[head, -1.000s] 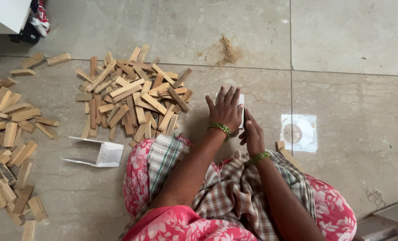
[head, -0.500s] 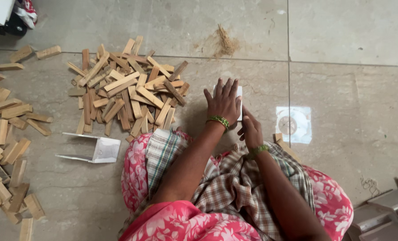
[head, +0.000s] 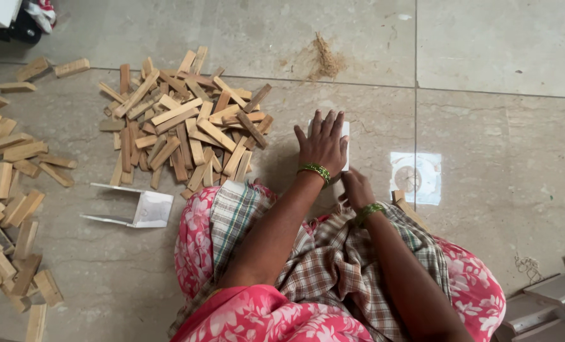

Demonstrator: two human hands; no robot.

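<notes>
A small white box [head: 345,137] lies on the tiled floor in front of my knees. My left hand [head: 323,144] rests flat on top of it, fingers straight and close together, covering most of it. My right hand [head: 357,187] is curled at the box's near edge, just behind my left wrist, with its fingertips hidden. Both wrists wear green bangles. A big heap of short wooden blocks [head: 184,123] sits just left of my left hand.
An open white carton [head: 146,209] lies on its side near my left knee. More wooden blocks [head: 10,190] are scattered along the left edge. Sawdust [head: 325,63] lies further out. White boxes [head: 548,297] are stacked at the lower right. One block [head: 404,204] lies by my right knee.
My left hand's fingers have drawn together from a spread position on the white box. My right hand has slid slightly toward me. The view has shifted a little.
</notes>
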